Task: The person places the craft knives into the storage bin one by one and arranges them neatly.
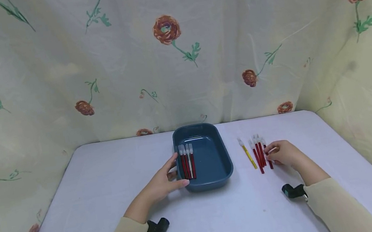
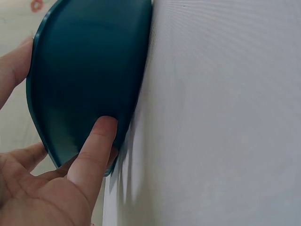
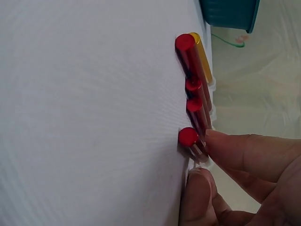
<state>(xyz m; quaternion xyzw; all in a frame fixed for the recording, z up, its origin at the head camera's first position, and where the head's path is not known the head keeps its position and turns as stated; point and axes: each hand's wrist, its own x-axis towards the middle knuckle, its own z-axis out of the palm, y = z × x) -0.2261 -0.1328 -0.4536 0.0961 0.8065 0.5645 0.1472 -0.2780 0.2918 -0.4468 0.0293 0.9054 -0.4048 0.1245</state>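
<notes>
My left hand [image 1: 162,182] grips the left side of a blue tray [image 1: 217,183], with fingers along its wall and the thumb by the near corner. Several red pens [image 1: 187,165] with clear caps lie side by side along the tray's left, caps away from me. Over on the right, my right hand [image 1: 284,153] pinches the rightmost red pen [image 3: 189,137] between thumb and finger near the tabletop. Just left of it lie several other red pens [image 1: 260,155], and beyond those a yellow pen [image 1: 248,155]. The held pen's far end is partly hidden by the fingers.
A white-covered table [image 1: 115,173] carries everything. At its back edge hangs a pale curtain [image 1: 121,61] with printed flowers, and more curtain is at both sides. Dark wrist devices [image 1: 293,191] sit at both beige sleeves.
</notes>
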